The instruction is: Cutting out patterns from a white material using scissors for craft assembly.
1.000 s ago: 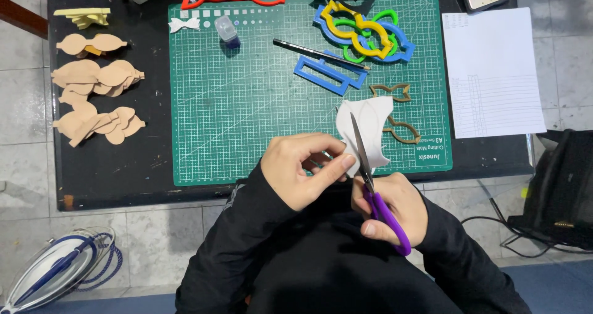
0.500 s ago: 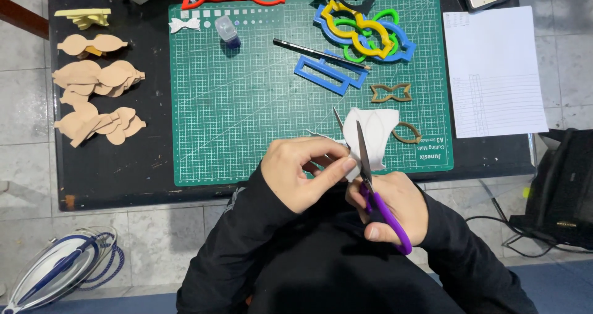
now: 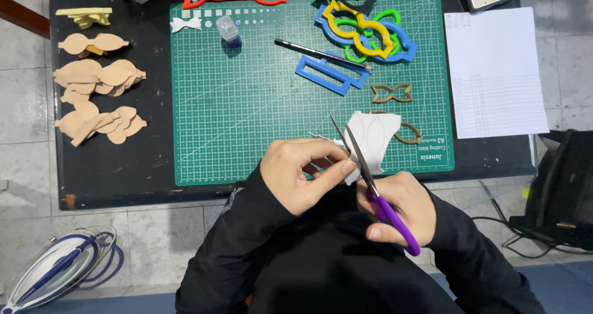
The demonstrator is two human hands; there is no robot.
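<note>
My left hand [image 3: 302, 172] pinches a white sheet piece [image 3: 374, 138] over the near edge of the green cutting mat [image 3: 247, 116]. My right hand [image 3: 398, 206] grips purple-handled scissors [image 3: 370, 178]; the blades are parted and point away from me, biting into the sheet's left edge. A brown outline template [image 3: 407, 131] lies partly under the sheet on the mat.
On the mat lie a blue rectangular frame [image 3: 330, 76], a black pen [image 3: 321, 53], stacked blue, yellow and green templates [image 3: 364, 33], a brown bow template [image 3: 391, 93] and a small bottle [image 3: 228, 29]. Tan cut shapes [image 3: 96, 97] lie left, lined white paper [image 3: 491, 73] right.
The scissors' blades have opened wider and their tips have swung slightly left. The white piece has turned a little in my left hand.
</note>
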